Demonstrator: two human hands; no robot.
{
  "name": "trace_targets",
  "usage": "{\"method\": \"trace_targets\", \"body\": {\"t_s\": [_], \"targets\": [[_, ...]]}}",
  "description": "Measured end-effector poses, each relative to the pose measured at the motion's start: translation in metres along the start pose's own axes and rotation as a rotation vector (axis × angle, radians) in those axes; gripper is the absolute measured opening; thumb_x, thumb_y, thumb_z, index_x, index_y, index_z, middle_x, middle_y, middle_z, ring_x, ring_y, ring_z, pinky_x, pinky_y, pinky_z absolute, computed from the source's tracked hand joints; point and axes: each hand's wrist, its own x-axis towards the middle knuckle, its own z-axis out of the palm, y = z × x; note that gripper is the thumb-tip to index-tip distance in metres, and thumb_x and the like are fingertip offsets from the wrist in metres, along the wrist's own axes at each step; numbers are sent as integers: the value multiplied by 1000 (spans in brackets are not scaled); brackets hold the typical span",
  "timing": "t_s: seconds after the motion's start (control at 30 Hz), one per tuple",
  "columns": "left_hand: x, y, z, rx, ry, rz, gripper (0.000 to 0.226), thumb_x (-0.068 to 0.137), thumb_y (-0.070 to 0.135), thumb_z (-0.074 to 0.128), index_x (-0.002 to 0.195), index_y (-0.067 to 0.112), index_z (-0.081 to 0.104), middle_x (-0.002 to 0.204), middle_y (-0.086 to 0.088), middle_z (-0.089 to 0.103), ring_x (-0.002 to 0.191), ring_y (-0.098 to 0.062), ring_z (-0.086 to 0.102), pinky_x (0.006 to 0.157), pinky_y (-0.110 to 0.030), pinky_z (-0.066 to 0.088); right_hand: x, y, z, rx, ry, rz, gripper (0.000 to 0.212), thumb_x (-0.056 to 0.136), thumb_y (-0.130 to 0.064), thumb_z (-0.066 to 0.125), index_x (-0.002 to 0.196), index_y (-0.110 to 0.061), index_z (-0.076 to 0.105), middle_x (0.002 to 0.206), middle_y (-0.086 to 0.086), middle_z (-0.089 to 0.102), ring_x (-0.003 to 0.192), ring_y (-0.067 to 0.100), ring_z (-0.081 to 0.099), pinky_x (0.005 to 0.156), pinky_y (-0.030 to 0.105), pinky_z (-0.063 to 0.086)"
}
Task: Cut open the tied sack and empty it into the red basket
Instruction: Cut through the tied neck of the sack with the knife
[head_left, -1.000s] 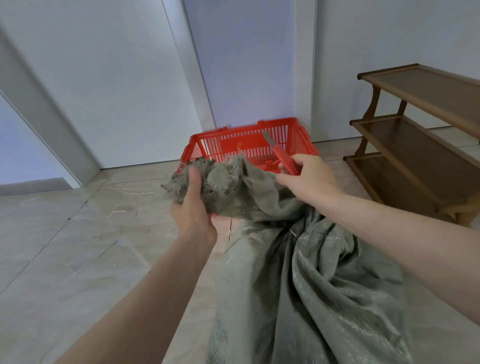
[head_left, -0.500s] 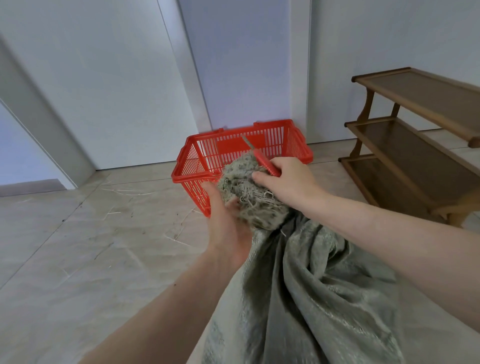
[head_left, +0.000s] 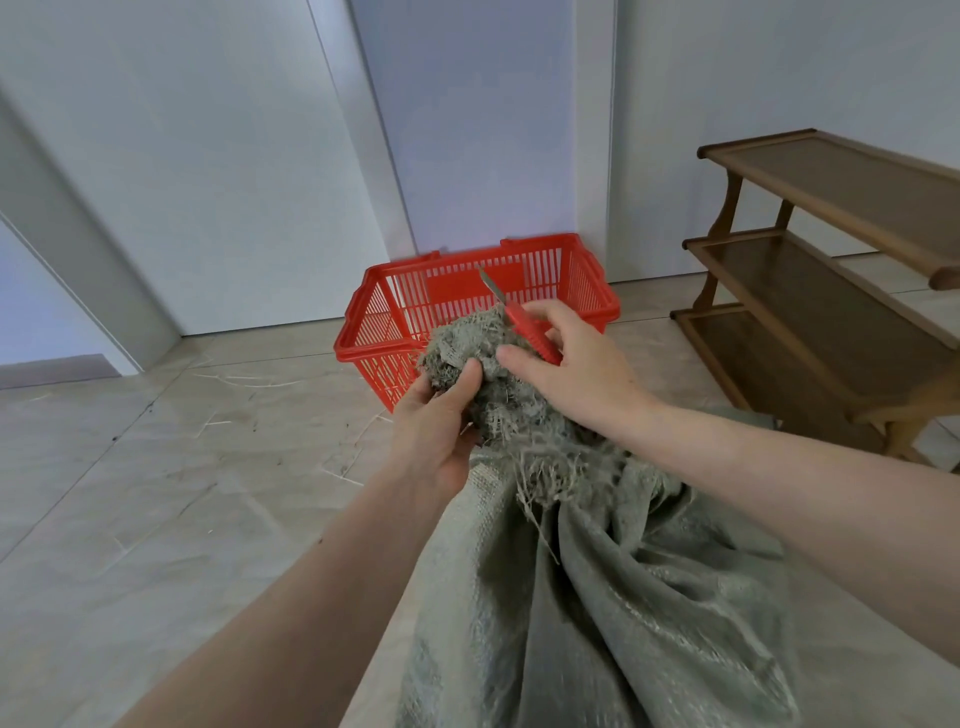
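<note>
A grey-green woven sack (head_left: 613, 613) stands in front of me, its frayed top bunched into a wad. My left hand (head_left: 439, 431) grips that wad from the left and below. My right hand (head_left: 571, 364) rests on the wad's right side and holds a red-handled knife (head_left: 524, 327), blade pointing up and away. The red basket (head_left: 467, 312) sits on the floor just beyond the sack's top, against the wall; what I can see of its inside holds nothing.
A wooden three-tier shelf rack (head_left: 831, 291) stands at the right, close to the sack. White doors and wall panels close off the back. Loose straw-like fibres (head_left: 249, 379) lie on the tiled floor left of the basket.
The sack's top, spread wide between both hands a second ago, is now gathered into a tight wad. My left hand shifted right and under it; my right hand with the knife stays on top.
</note>
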Motion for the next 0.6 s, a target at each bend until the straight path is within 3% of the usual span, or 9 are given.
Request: {"method": "trace_targets", "body": {"t_s": [0.07,0.13,0.23,0.33,0.43,0.53,0.6], "targets": [[-3,1,2,-4,-46,56,13,90,10,69,102,13,66,82,-5,75,64,-18,71,58,-33,60,1,-5,-2,-33,-6,-49,22,85,-51,70,96,-34,61,78,-17,60,69,-3,56,64,23,40],[-4,3,2,-42,-47,88,19,89,8,70,107,12,67,93,-9,77,74,-20,75,65,-37,63,4,-4,-3,-63,33,-32,24,89,-46,68,76,-28,58,65,-13,55,59,3,52,58,27,35],[-3,7,3,-70,-32,112,30,87,6,71,116,8,66,117,-15,73,93,-23,73,80,-40,63,7,0,-2,-7,86,48,29,98,-40,56,74,-23,54,63,-10,52,56,8,49,56,27,33],[-3,7,4,-85,8,142,35,87,5,71,121,1,64,121,-20,70,101,-31,71,88,-49,59,6,-2,1,43,127,65,34,101,-37,52,69,-26,47,58,-11,47,51,6,45,54,25,32],[-3,7,7,-117,16,159,56,76,17,78,126,-1,61,124,-23,68,110,-37,68,95,-56,54,6,-5,3,65,168,93,32,101,-37,51,72,-25,49,59,-11,48,50,6,45,52,23,31],[-5,6,9,-57,-55,82,78,63,16,83,134,2,54,127,-19,67,108,-30,69,85,-43,60,7,-7,1,90,204,129,31,101,-38,50,74,-25,52,63,-8,52,57,7,49,54,25,32],[-4,5,7,12,-101,52,80,59,9,84,133,2,54,125,-18,68,100,-25,70,80,-37,59,7,-7,-2,66,238,118,33,101,-38,52,70,-25,51,63,-8,52,59,8,50,54,26,31]]}}
